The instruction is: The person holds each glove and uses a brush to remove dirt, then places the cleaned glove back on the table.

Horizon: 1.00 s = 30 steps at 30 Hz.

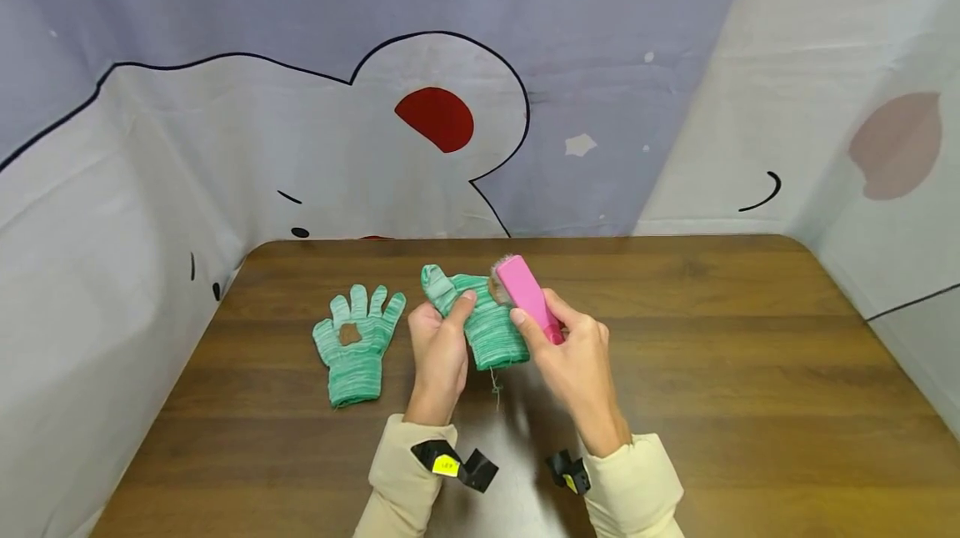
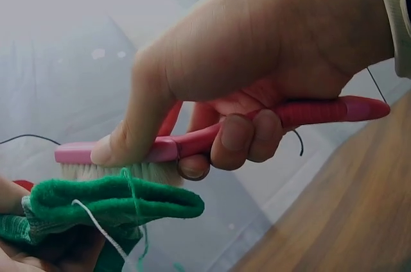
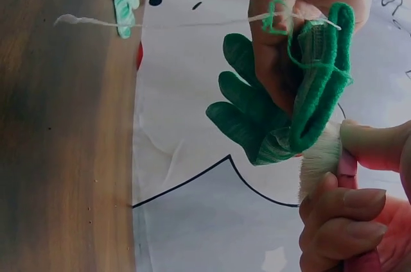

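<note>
Cream sleeves (image 1: 633, 484) reach in from the counter's (image 1: 750, 371) near side. Left grip (image 1: 439, 354) holds a green glove (image 1: 493, 333) above mid-counter; the right grip (image 1: 581, 363) grasps a pink brush (image 1: 527, 292), bristles against that glove. Second glove (image 1: 356, 375) lies toward the left edge; broad surface stretches to the right edge.

Beneath my fingers (image 1: 562, 309), a brown wood-grain desk (image 1: 720, 388); beyond them, a lilac-and-white cloth backdrop (image 1: 615, 4), printed with a red shape (image 1: 442, 117) ahead and a pink shape (image 1: 896, 146) rightward.
</note>
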Each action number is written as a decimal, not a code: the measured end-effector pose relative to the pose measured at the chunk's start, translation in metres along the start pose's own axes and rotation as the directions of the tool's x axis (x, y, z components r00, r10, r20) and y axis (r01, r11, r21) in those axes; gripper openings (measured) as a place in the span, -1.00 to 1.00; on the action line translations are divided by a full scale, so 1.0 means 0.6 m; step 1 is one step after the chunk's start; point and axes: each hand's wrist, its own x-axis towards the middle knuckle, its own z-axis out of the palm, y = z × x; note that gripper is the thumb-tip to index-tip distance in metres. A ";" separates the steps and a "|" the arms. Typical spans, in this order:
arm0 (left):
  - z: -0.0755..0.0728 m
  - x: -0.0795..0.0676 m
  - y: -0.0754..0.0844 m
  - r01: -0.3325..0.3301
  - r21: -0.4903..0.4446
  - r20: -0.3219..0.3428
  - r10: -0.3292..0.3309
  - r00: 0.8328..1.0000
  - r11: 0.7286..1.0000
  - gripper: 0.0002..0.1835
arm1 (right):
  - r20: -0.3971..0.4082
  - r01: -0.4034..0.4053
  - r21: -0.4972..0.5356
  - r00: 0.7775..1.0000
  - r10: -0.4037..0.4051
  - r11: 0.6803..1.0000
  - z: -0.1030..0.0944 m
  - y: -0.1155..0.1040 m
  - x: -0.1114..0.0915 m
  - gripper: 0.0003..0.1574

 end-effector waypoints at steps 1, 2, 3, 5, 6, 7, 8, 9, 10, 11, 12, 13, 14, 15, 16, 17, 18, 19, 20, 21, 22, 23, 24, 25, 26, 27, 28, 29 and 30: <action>-0.003 0.003 -0.006 -0.014 -0.005 0.008 0.014 1.000 1.000 -0.85 | -0.004 0.005 -0.002 1.000 -0.005 1.000 0.000 0.000 0.000 -0.43; -0.006 0.004 -0.006 -0.033 -0.027 0.024 0.033 0.999 0.999 -0.86 | -0.007 0.010 -0.004 1.000 -0.010 1.000 0.001 0.000 0.000 -0.44; -0.017 0.014 -0.030 -0.056 -0.057 0.041 0.058 0.997 0.997 -0.86 | -0.010 0.014 -0.006 1.000 -0.014 1.000 0.001 -0.001 0.000 -0.44; -0.039 0.034 -0.073 -0.086 -0.068 0.064 0.090 0.994 0.994 -0.82 | -0.016 0.016 -0.009 1.000 -0.016 1.000 0.001 -0.001 0.000 -0.46; -0.051 0.045 -0.097 -0.096 -0.070 0.073 0.102 0.992 0.993 -0.81 | -0.018 0.016 -0.012 1.000 -0.017 1.000 0.001 -0.001 0.000 -0.46; -0.063 0.056 -0.120 -0.104 -0.079 0.083 0.111 0.990 0.991 -0.79 | -0.018 0.014 -0.015 1.000 -0.015 1.000 0.001 -0.001 0.000 -0.47; -0.074 0.066 -0.141 -0.108 -0.086 0.085 0.115 0.990 0.990 -0.78 | -0.021 0.013 -0.014 1.000 -0.013 1.000 0.001 -0.002 0.001 -0.47; -0.085 0.079 -0.169 -0.107 -0.078 0.078 0.113 0.990 0.991 -0.73 | -0.022 0.010 -0.016 1.000 -0.010 1.000 0.001 -0.002 0.001 -0.47; -0.087 0.082 -0.174 -0.099 -0.063 0.071 0.104 0.992 0.993 -0.68 | -0.022 0.003 -0.018 1.000 -0.003 1.000 0.001 -0.002 0.001 -0.48; -0.090 0.086 -0.183 -0.096 -0.077 0.068 0.102 0.993 0.992 -0.66 | -0.022 -0.004 -0.021 1.000 0.004 1.000 0.001 -0.001 0.001 -0.49; -0.092 0.089 -0.190 -0.092 -0.093 0.068 0.098 0.993 0.991 -0.65 | -0.024 -0.012 -0.022 1.000 0.011 1.000 0.001 -0.001 0.001 -0.50; -0.093 0.091 -0.195 -0.089 -0.103 0.069 0.096 0.993 0.991 -0.63 | -0.027 -0.017 -0.022 1.000 0.016 1.000 0.000 0.000 0.001 -0.50; -0.094 0.091 -0.197 -0.084 -0.107 0.068 0.091 0.994 0.991 -0.62 | -0.030 -0.023 -0.024 0.999 0.022 0.999 0.000 0.000 0.002 -0.50; -0.093 0.092 -0.198 -0.077 -0.112 0.069 0.085 0.994 0.991 -0.62 | -0.031 -0.028 -0.027 0.999 0.027 0.999 -0.001 0.000 0.002 -0.50; -0.092 0.091 -0.197 -0.073 -0.108 0.068 0.080 0.994 0.991 -0.62 | -0.030 -0.032 -0.026 0.999 0.031 0.999 -0.001 0.000 0.003 -0.50; -0.091 0.090 -0.195 -0.071 -0.108 0.067 0.078 0.995 0.992 -0.62 | -0.029 -0.035 -0.024 0.999 0.034 0.999 -0.002 0.000 0.003 -0.49; -0.090 0.089 -0.192 -0.069 -0.094 0.064 0.075 0.995 0.993 -0.63 | -0.027 -0.040 -0.020 0.999 0.040 0.999 -0.003 0.000 0.004 -0.47; -0.088 0.086 -0.188 -0.072 -0.087 0.066 0.078 0.995 0.994 -0.64 | -0.024 -0.047 -0.015 0.999 0.047 0.999 -0.004 0.000 0.004 -0.46; -0.084 0.083 -0.180 -0.072 -0.087 0.064 0.078 0.995 0.994 -0.66 | -0.018 -0.056 -0.013 0.998 0.056 0.998 -0.005 0.000 0.004 -0.44; -0.082 0.081 -0.176 -0.080 -0.111 0.065 0.088 0.994 0.991 -0.71 | -0.008 -0.067 -0.004 0.998 0.067 0.998 -0.006 0.000 0.005 -0.43; -0.072 0.072 -0.157 -0.083 -0.116 0.056 0.090 0.994 0.990 -0.74 | 0.004 -0.079 0.008 0.997 0.079 0.997 -0.007 0.000 0.006 -0.41; -0.060 0.063 -0.135 -0.082 -0.116 0.043 0.088 0.995 0.990 -0.76 | 0.018 -0.094 0.019 0.995 0.093 0.995 -0.008 0.000 0.007 -0.40; -0.048 0.052 -0.110 -0.072 -0.115 0.026 0.076 0.997 0.991 -0.79 | 0.034 -0.110 0.030 0.993 0.109 0.993 -0.009 0.000 0.008 -0.38; -0.035 0.041 -0.084 -0.063 -0.128 0.008 0.065 0.998 0.990 -0.84 | 0.052 -0.126 0.042 0.991 0.124 0.991 -0.010 0.000 0.009 -0.38; -0.020 0.028 -0.055 -0.046 -0.131 -0.013 0.045 0.999 0.990 -0.88 | 0.068 -0.145 0.048 0.988 0.141 0.988 -0.011 0.000 0.010 -0.38; -0.012 0.020 -0.035 -0.038 -0.143 -0.028 0.034 0.999 0.989 -0.91 | 0.083 -0.163 0.054 0.984 0.158 0.985 -0.013 0.001 0.012 -0.38; -0.001 0.010 -0.010 -0.015 -0.132 -0.051 0.009 0.999 0.991 -0.90 | 0.097 -0.177 0.051 0.980 0.172 0.983 -0.015 0.002 0.013 -0.37; 0.003 0.007 -0.002 -0.002 -0.136 -0.061 -0.007 0.998 0.991 -0.90 | 0.109 -0.187 0.053 0.977 0.181 0.981 -0.017 0.004 0.014 -0.38; 0.005 0.006 0.004 0.011 -0.150 -0.064 -0.021 0.998 0.989 -0.89 | 0.121 -0.193 0.057 0.975 0.185 0.980 -0.018 0.005 0.015 -0.38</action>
